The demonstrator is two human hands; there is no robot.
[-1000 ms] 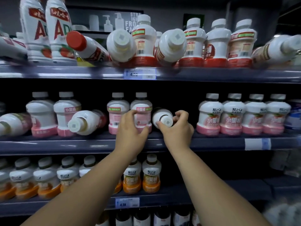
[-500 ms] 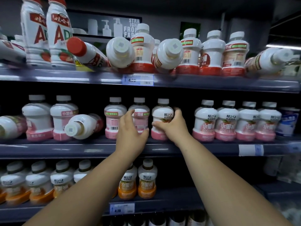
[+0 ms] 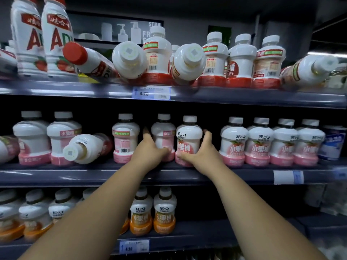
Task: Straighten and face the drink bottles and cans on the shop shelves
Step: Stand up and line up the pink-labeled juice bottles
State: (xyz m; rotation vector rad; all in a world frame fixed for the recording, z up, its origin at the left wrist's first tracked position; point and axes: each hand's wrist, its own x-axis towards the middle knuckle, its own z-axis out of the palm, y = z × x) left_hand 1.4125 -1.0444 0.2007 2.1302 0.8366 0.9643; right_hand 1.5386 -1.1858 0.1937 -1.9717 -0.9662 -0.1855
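Note:
On the middle shelf (image 3: 234, 176) my right hand (image 3: 201, 152) grips a pink-based white bottle (image 3: 189, 139) that stands upright with its front label toward me. My left hand (image 3: 150, 149) holds the neighbouring pink bottle (image 3: 163, 132), whose label is turned sideways. Left of it stands a pink bottle with its barcode facing out (image 3: 125, 137). Further left a pink bottle lies on its side (image 3: 84, 149), cap toward me. To the right, several pink bottles (image 3: 268, 143) stand upright and face forward.
The top shelf (image 3: 244, 98) carries red-based bottles, some lying down with caps forward (image 3: 129, 61) (image 3: 187, 62) (image 3: 308, 72), plus tall red-lettered bottles (image 3: 54, 38) at left. The lower shelf holds orange-based bottles (image 3: 164, 212). A blue-and-white carton (image 3: 332, 143) stands at the right.
The bottle in my right hand lay with its cap toward me; it now stands upright, front label out. My left hand has stayed on the neighbouring bottle. The view has shifted closer.

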